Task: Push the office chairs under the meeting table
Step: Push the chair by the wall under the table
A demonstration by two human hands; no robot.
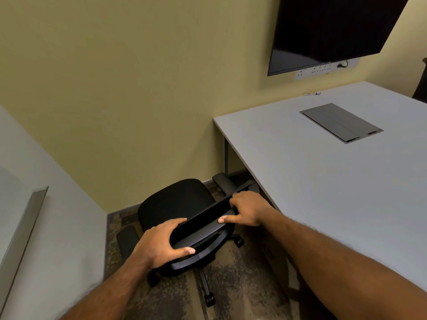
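Note:
A black office chair (173, 204) stands on the carpet in the corner, left of the grey meeting table (335, 181). I look down on the top edge of its backrest. My left hand (161, 243) grips the left end of that edge, thumb on the near side. My right hand (248, 210) grips the right end, close to the table's edge. The chair's right armrest (223, 181) reaches just under the table's corner; the left armrest (127, 239) is out in the open. The seat is outside the table.
A yellow wall (138, 100) runs close behind the chair. A white wall or panel (57, 227) closes off the left. A dark screen (335, 26) hangs above the table. A grey cable hatch (340, 122) sits in the tabletop. Another dark chair (421, 86) shows at the far right.

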